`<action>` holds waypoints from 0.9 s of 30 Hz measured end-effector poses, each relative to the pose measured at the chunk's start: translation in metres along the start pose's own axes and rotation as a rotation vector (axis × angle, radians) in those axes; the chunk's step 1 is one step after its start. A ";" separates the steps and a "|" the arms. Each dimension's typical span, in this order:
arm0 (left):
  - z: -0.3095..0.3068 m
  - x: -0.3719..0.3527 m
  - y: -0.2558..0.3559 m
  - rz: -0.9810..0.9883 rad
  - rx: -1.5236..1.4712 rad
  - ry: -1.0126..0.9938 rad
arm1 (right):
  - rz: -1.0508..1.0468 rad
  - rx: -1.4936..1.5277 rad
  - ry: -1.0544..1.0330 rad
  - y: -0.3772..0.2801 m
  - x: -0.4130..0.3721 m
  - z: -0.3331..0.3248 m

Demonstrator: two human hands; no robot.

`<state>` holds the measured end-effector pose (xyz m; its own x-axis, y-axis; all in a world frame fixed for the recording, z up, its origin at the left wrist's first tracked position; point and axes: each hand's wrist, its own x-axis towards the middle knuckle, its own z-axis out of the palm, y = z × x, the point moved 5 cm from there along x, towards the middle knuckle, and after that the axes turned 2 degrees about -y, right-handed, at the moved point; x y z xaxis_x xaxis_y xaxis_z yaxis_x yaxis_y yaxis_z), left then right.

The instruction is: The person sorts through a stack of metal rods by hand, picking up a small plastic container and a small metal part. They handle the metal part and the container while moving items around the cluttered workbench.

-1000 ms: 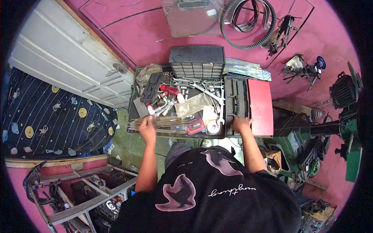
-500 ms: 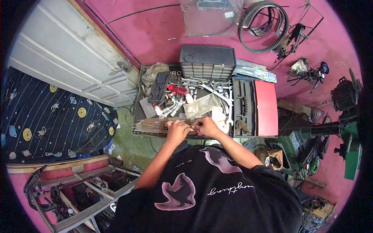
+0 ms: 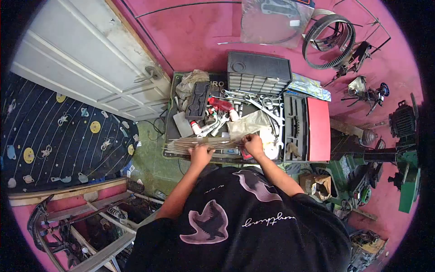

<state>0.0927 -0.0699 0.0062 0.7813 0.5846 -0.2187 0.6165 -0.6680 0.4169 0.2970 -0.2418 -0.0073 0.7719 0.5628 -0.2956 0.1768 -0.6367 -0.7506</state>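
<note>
A bundle of long, thin, brownish rods lies along the near edge of the workbench. My left hand is on the bundle near its middle, fingers curled over the rods. To the right, my right hand has its fingers closed near the right ends of the rods, beside a clear plastic bag. Exactly what the right fingertips pinch is too small to make out. A small red object shows just below the right hand.
Behind the rods are wrenches, a black tool case, a red-handled tool and sockets. A drawer cabinet stands at the back. On the right is a grey tray beside a red panel.
My hands have moved apart from nearly touching: the left lies on the rods, while the right is farther right. The whole view has shifted slightly, with the bench appearing farther right.
</note>
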 end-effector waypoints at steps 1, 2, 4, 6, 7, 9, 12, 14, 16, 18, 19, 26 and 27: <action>0.000 0.001 0.007 0.026 -0.006 0.017 | 0.018 0.003 0.002 0.002 0.000 0.000; 0.001 0.002 0.011 0.027 -0.010 0.014 | 0.036 0.005 0.005 0.003 0.000 -0.001; 0.002 0.007 0.018 0.041 0.021 0.016 | 0.064 0.004 0.031 0.015 0.005 0.000; 0.006 0.013 0.019 0.056 0.057 0.029 | 0.091 0.003 0.058 0.019 0.008 0.000; 0.008 0.015 0.019 0.084 0.071 0.063 | 0.115 0.008 0.055 0.020 0.007 -0.002; 0.013 0.018 0.017 0.112 0.083 0.094 | 0.144 0.010 0.053 0.025 0.007 0.000; 0.017 0.021 0.014 0.071 0.014 0.067 | 0.100 -0.022 0.075 0.026 0.007 0.005; 0.014 0.022 0.010 -0.046 -0.058 0.020 | 0.081 -0.111 0.072 0.016 0.004 0.006; 0.025 0.026 -0.002 -0.080 -0.163 0.013 | 0.110 -0.154 0.056 0.007 0.002 0.007; 0.038 0.029 -0.013 -0.115 -0.266 0.007 | 0.137 -0.195 0.040 0.003 0.003 0.005; 0.042 0.030 -0.018 -0.125 -0.342 0.035 | 0.133 -0.192 0.034 0.002 0.005 0.003; 0.025 0.030 -0.012 -0.091 -0.362 0.017 | 0.042 -0.217 -0.029 -0.003 0.011 0.009; 0.017 0.028 -0.007 -0.092 -0.362 0.018 | 0.008 -0.257 -0.029 -0.006 0.010 0.016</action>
<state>0.1119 -0.0561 -0.0179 0.7202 0.6450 -0.2555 0.6071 -0.4076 0.6821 0.2943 -0.2237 -0.0148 0.7569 0.5697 -0.3202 0.3233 -0.7523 -0.5740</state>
